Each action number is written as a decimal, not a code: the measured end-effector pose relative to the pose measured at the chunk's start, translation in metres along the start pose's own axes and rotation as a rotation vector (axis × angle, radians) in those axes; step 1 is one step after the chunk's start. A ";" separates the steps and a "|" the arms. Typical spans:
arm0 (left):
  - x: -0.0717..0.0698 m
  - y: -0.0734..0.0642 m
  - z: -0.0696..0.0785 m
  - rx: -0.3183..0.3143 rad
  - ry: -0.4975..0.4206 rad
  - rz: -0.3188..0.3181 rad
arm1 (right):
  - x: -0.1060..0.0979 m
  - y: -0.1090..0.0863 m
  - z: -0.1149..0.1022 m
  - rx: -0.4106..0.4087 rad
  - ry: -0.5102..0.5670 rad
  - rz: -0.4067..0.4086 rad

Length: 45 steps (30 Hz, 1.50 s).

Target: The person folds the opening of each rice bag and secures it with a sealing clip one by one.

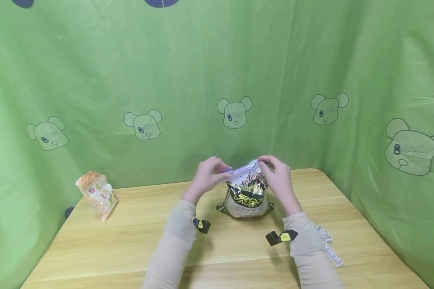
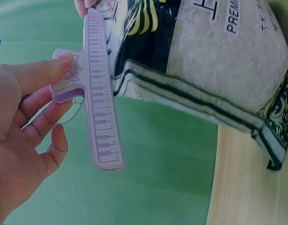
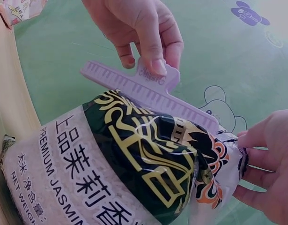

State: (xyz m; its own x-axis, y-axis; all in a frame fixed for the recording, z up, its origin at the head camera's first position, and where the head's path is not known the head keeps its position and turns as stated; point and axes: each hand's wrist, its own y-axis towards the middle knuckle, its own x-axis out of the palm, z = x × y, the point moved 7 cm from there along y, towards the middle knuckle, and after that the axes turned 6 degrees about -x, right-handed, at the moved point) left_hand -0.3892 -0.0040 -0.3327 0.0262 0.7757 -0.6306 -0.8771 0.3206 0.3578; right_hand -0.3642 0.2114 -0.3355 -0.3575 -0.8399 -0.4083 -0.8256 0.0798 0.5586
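A bag of jasmine rice [image 1: 246, 202] with a black and yellow label stands upright on the table. My left hand [image 1: 207, 173] pinches the handle of a long lilac clip [image 2: 101, 93] between thumb and fingers. Piano keys and a ruler scale are printed along the clip's bar. In the right wrist view the clip lies across the folded top of the bag, one end sticking out past its side. With thumb and fingertips, my right hand [image 3: 270, 164] grips the bag's top corner at the other end of the clip.
An orange and white snack bag [image 1: 98, 194] sits at the table's left edge. Near my right forearm lies a pale grey clip [image 1: 329, 245] on the wooden table [image 1: 112, 249]. A green curtain [image 1: 188, 80] with bear drawings hangs behind and at both sides.
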 end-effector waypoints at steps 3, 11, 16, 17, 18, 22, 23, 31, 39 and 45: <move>0.004 0.002 0.003 0.004 -0.003 0.001 | -0.002 0.000 0.001 0.014 -0.010 0.007; 0.011 0.007 0.014 0.010 -0.012 0.004 | -0.006 0.001 0.001 0.007 -0.015 0.042; 0.014 0.009 0.017 0.002 -0.022 0.005 | -0.007 0.001 0.003 0.021 0.004 0.039; 0.014 0.009 0.018 0.000 -0.026 0.004 | -0.007 0.001 0.003 0.021 0.013 0.037; 0.015 0.009 0.018 -0.002 -0.026 0.004 | -0.007 0.000 0.003 0.022 0.017 0.038; 0.015 0.010 0.020 -0.005 -0.028 0.006 | -0.007 0.000 0.002 0.024 0.047 0.039; 0.016 0.010 0.021 -0.007 -0.029 0.005 | -0.007 0.000 0.002 0.025 0.050 0.040; 0.018 0.012 0.024 -0.022 -0.041 -0.008 | -0.008 0.001 0.002 0.030 0.045 0.045; 0.021 0.015 0.029 -0.005 -0.031 -0.005 | -0.008 0.001 0.005 0.054 0.054 0.047; 0.022 0.016 0.028 -0.014 -0.034 -0.004 | -0.008 0.001 0.006 0.058 0.077 0.046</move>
State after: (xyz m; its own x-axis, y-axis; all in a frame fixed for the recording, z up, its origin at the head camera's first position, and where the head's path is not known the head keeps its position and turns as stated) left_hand -0.3891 0.0331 -0.3217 0.0463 0.7926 -0.6079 -0.8834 0.3166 0.3456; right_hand -0.3648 0.2216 -0.3360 -0.3630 -0.8731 -0.3255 -0.8338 0.1485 0.5317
